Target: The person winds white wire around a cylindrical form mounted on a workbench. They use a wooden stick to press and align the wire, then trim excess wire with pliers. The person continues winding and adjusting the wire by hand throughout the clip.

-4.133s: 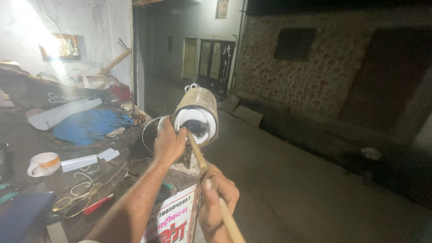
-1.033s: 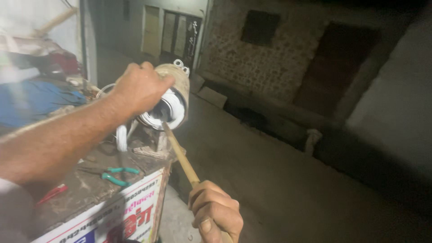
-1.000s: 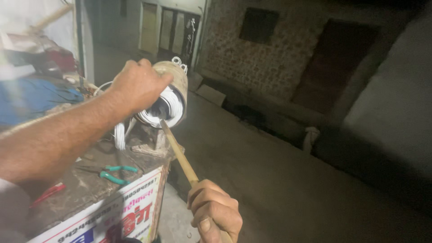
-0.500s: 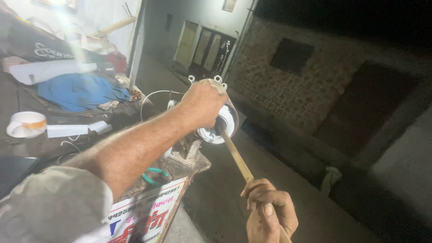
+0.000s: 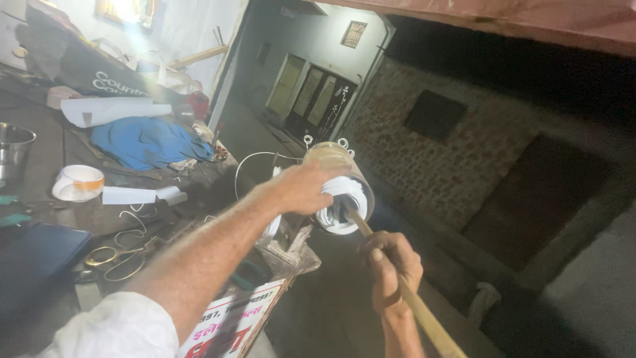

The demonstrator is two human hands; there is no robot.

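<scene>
A tan cylindrical motor core (image 5: 334, 159) with white winding material at its open end (image 5: 341, 209) stands clamped at the edge of a workbench (image 5: 73, 225). My left hand (image 5: 301, 185) grips its side and front rim. My right hand (image 5: 391, 265) is closed around a long wooden stick (image 5: 424, 315), whose far tip goes into the open end of the cylinder.
On the bench lie a blue cloth (image 5: 149, 140), a white tape roll (image 5: 78, 182), rolled white paper (image 5: 109, 109), a steel bowl (image 5: 13, 149), loose wire loops (image 5: 119, 255) and a dark flat case (image 5: 33, 255). A printed sign (image 5: 232, 325) hangs on the bench front. A dark alley with a brick wall (image 5: 424, 146) lies beyond.
The camera has swung back left, showing more of the bench. My left hand stays on the cylinder and my right hand has slid up the stick, nearer the cylinder's mouth.
</scene>
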